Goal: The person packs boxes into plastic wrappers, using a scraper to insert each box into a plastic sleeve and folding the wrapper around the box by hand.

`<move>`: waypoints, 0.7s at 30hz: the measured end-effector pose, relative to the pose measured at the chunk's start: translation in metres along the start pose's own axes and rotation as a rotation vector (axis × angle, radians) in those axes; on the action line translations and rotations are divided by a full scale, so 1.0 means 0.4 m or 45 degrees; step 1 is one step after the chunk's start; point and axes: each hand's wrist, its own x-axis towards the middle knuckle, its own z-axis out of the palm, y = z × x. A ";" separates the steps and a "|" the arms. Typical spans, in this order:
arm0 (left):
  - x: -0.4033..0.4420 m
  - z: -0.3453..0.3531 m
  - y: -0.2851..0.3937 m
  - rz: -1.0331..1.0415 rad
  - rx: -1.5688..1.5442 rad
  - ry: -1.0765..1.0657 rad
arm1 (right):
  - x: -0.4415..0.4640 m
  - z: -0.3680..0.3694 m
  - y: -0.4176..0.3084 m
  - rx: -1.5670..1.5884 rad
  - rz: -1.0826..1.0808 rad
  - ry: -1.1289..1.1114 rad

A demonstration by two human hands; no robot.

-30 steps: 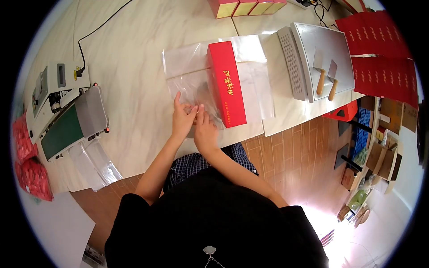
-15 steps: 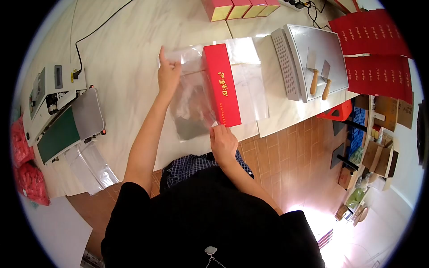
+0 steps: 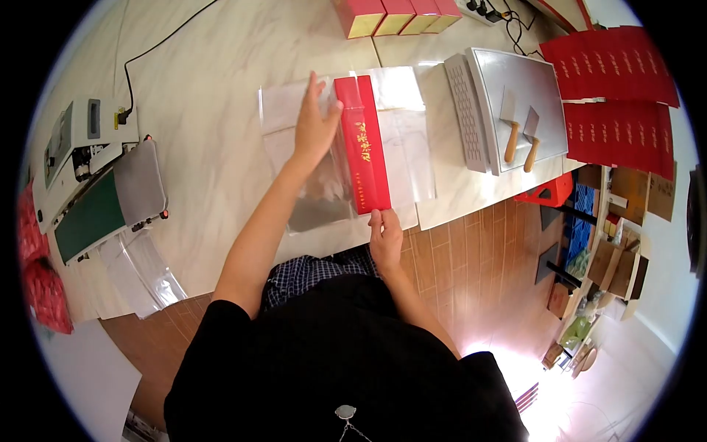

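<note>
Item, one left hand (image 3: 315, 136): fingers extended, thumb spread away from them toward the long edge of the box; whether the thumb touches that edge or only the plastic beside it, we cannot tell. Item, one right hand (image 3: 387, 239): thumb and forefinger close together at the box's near end; whether they pinch plastic or just steady the end, we cannot tell. Item, one long red box (image 3: 366, 158) with gold characters, lying between the two sets of fingers, just right of the left fingers and directly beyond the right ones. Item, clear plastic film (image 3: 401, 144), spread on both sides of the box, under and beside the left fingers. Item, one pale marbled table (image 3: 206, 147), below the fingers. Item, one metal-topped unit (image 3: 545, 88), well right of the fingers, bearing two wood-handled scrapers (image 3: 512, 140). Item, red boxes with gold ends (image 3: 361, 11), beyond the left fingertips. Item, one machine with a green belt (image 3: 92, 225), well left of the left fingers. Handling note: we judge it best to steady the near end lightly with the right fingers, smooth the film outward with flat left fingers, and keep nails off it, since thin plastic probably creases easily.
</note>
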 end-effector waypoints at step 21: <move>-0.081 0.093 -0.056 -0.367 -0.105 -0.176 | 0.207 0.151 -0.104 -0.838 -0.315 0.105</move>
